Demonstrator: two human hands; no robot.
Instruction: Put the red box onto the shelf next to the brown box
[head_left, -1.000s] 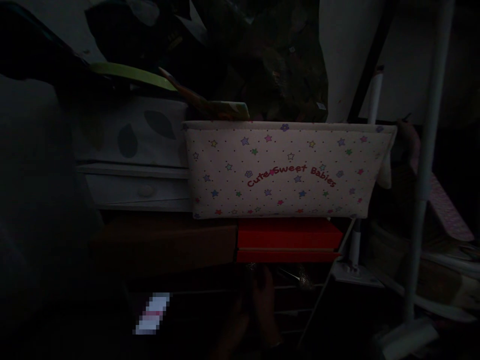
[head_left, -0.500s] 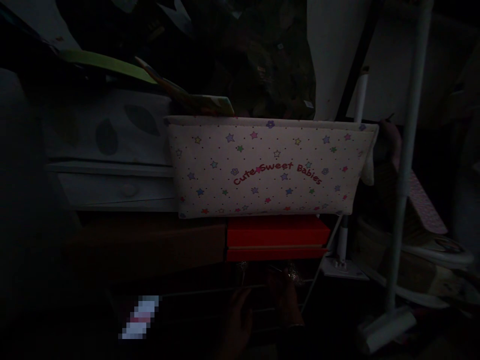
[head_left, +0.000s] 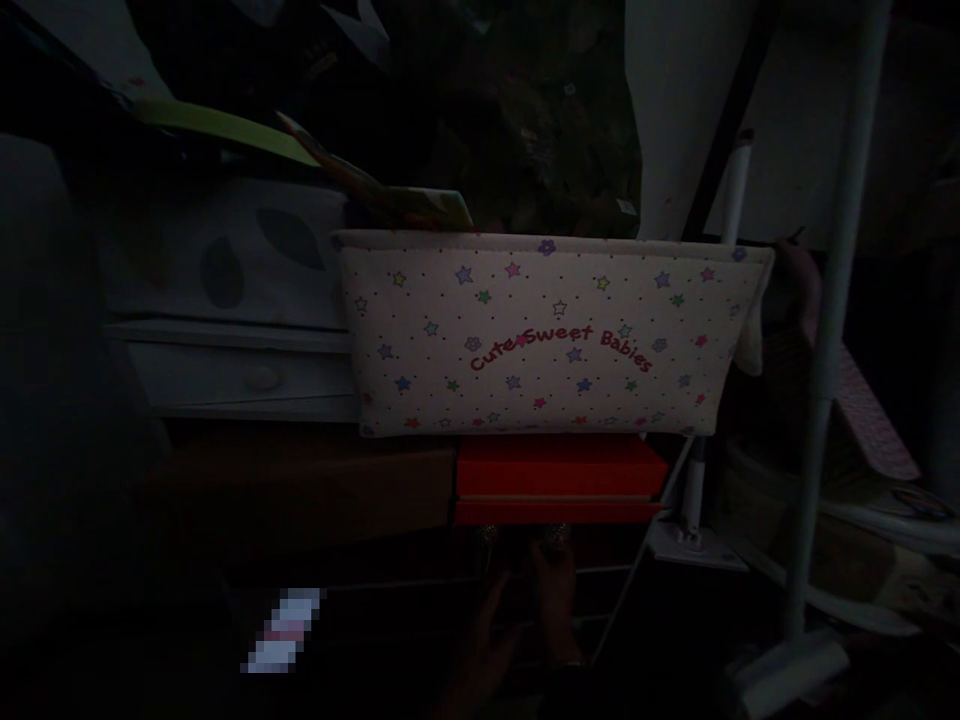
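Small glittery objects (head_left: 556, 537) sat in deep shadow at the near bottom centre, just under the red box (head_left: 559, 478); what they were could not be told, though they looked light, hard and easy to lose, best pinched at their sides between fingertips. Both hands were dim shapes low in the view: the left hand (head_left: 487, 640) rose with fingers loosely spread, touching nothing that could be made out, and the right hand (head_left: 556, 600) reached up beside it, fingertips at or just below the glittery objects; whether it gripped them I could not tell. Thin wire shelf rails (head_left: 420, 585) ran across behind the hands. Farther back, above the red box, stood a soft fabric bin (head_left: 547, 335) printed with stars and "Cute Sweet Babies", likely light and yielding. Left of it sat a pale drawer unit (head_left: 240, 375); right of it rose a white pole (head_left: 832, 330).
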